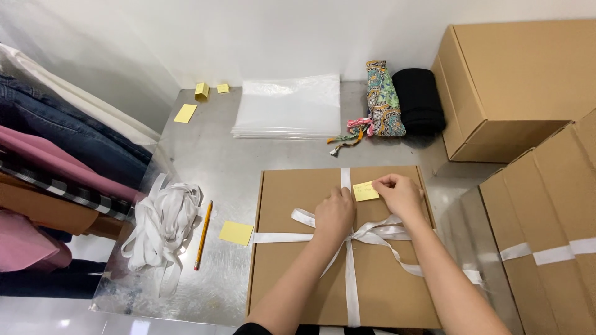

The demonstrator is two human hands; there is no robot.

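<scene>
Cardboard box (298, 273), flat, brown, bowed with white ribbon (351, 273)

Landmark: box (379, 279) on the counter (217, 155)
On box: ribbon bow (366, 234), sticky note (365, 191)
Left of box: pencil (203, 234), ribbon pile (162, 226)
Behind box: plastic bags (288, 105)

A brown cardboard box (298, 273) wears white ribbon (349, 273) and a yellow sticky note (365, 192); beyond lies paisley-patterned cloth (382, 99).

Bright, even overhead light, soft shadows, mild glare on the metal table (205, 155), sharp focus throughout.
</scene>
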